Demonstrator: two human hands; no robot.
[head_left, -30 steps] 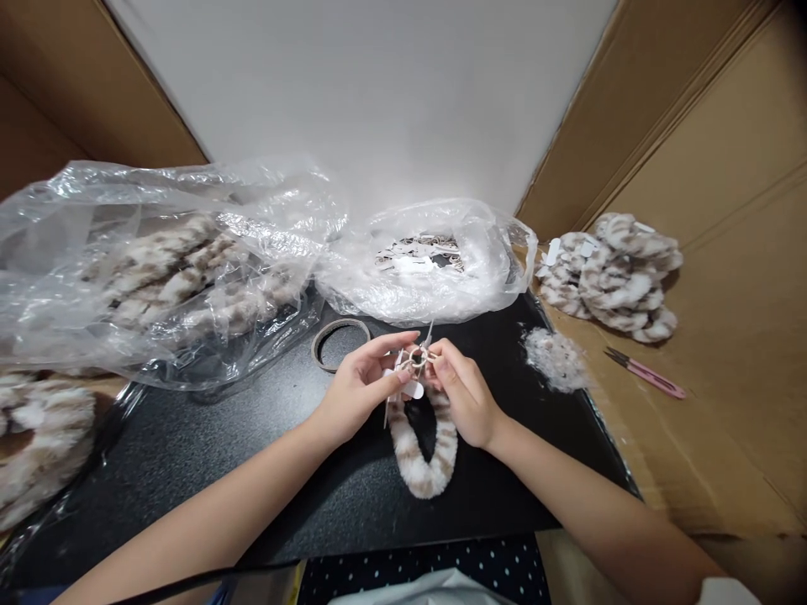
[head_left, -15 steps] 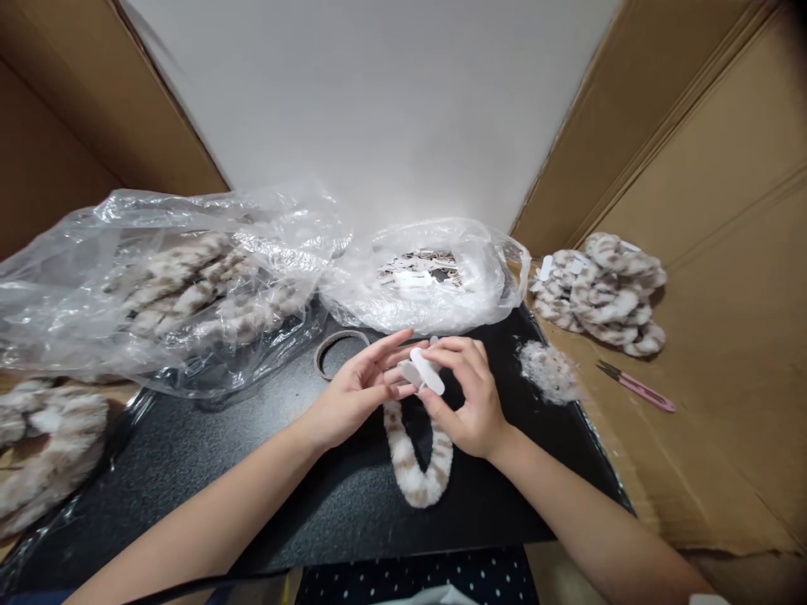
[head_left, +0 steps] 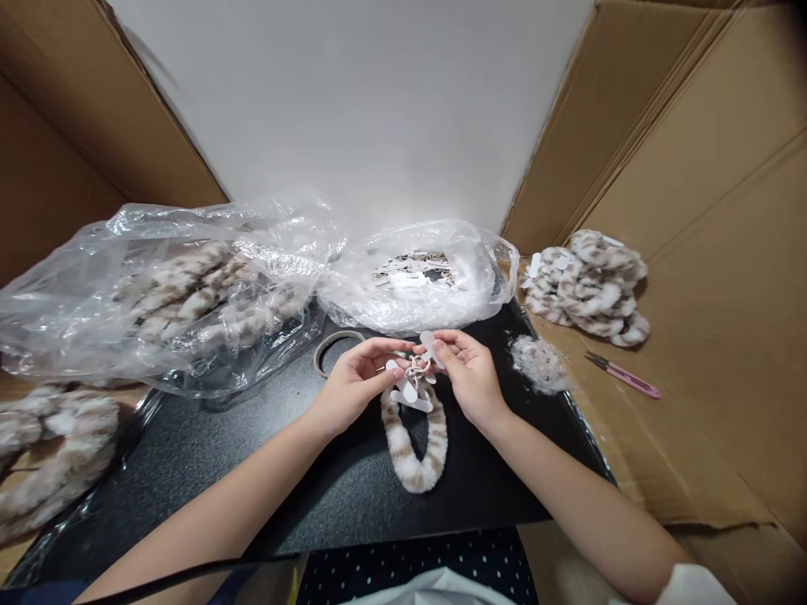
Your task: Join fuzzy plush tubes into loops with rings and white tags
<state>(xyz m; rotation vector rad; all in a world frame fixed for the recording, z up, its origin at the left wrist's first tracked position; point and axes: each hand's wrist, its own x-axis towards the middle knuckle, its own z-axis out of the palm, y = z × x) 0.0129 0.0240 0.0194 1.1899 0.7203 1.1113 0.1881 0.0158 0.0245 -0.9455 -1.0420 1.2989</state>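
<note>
White tags with beige cords (head_left: 417, 370) are bunched between my two hands. My left hand (head_left: 362, 378) is closed on tags at the left of the bunch, thumb pressed toward the fingers. Thumb and fingers of my right hand (head_left: 470, 374) pinch a white tag (head_left: 430, 346) at the upper right. Just below the hands, a fluffy white and brown striped loop (head_left: 421, 475) lies on the black table (head_left: 283, 496); the tags cover its upper end. A grey ring (head_left: 321, 357) rests behind my left hand, partly hidden by it.
Clear plastic bags hold fluffy loops (head_left: 182, 290) at the left and tags (head_left: 413, 273) at the back. More loops lie at far left (head_left: 69, 437) and right (head_left: 598, 286). Fluff (head_left: 539, 363) and pink snips (head_left: 624, 376) are on the right. Cardboard walls (head_left: 712, 277) flank the table.
The tags have spread apart, showing their cords. My right hand has turned and moved slightly away from my left, whose fingers have curled in. The view has shifted slightly.
</note>
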